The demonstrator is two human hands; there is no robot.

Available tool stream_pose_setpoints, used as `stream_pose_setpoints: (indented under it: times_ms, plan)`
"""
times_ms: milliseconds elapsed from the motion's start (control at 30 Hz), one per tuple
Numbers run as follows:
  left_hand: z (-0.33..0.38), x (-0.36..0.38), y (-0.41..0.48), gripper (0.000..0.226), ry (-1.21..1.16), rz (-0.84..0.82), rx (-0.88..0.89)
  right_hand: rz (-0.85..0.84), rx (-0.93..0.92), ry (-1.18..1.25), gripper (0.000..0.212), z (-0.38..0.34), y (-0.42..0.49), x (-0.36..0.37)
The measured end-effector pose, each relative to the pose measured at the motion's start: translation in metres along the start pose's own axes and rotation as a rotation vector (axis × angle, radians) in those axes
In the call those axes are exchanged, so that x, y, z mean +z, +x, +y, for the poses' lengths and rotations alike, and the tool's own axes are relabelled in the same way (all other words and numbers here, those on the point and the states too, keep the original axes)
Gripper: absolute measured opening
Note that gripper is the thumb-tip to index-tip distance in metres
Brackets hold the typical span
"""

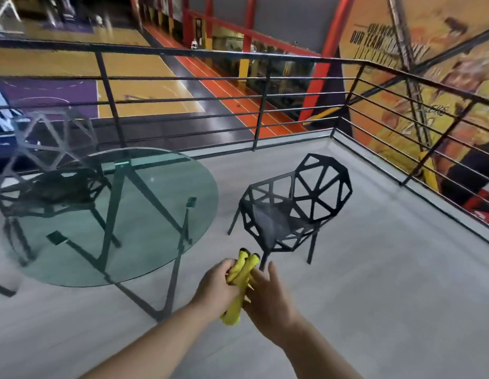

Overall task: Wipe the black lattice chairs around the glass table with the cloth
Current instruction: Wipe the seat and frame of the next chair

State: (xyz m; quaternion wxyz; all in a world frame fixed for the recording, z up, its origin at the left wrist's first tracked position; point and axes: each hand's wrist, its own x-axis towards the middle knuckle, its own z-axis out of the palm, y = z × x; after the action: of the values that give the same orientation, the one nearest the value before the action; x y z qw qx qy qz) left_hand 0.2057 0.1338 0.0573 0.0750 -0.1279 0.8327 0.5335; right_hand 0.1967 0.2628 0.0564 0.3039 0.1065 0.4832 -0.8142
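Both hands are low centre, above the grey concrete floor (374, 296). Left hand (218, 285) has its fingers curled round a bunched yellow cloth with black edging (242, 277). Right hand (268, 299) lies against the cloth's other side with its fingers fairly straight; can't tell if it actually grips.

The cloth is held in the air, touching no chair. The nearest black open-lattice chair (292, 212) stands just beyond the hands, right of the round green-tinted glass table on black legs (166, 192). A second black lattice chair (46, 173) is on the table's far left, partly seen through the glass and blurred.

A black metal bar railing (265, 77) runs behind, with a basketball court (60, 64) below it.
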Motion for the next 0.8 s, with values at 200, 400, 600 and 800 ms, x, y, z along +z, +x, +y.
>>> stream_pose_setpoints:
  times_ms: [200,400,600,800]
  plan:
    - [0.053,0.044,0.064,0.032,0.082,-0.168,0.092,0.266,-0.119,-0.586,0.063,-0.066,0.015,-0.097]
    - [0.11,0.063,0.131,0.041,0.087,-0.47,0.167,0.042,-0.114,-0.569,0.076,-0.104,0.039,-0.141]
    - [0.128,0.056,0.23,0.037,-0.031,-0.429,0.137,0.27,-0.12,-0.463,0.038,-0.143,0.082,-0.146]
    - [0.111,0.058,0.328,0.065,0.031,-0.33,0.006,0.437,-0.153,-0.281,0.047,-0.195,0.164,-0.124]
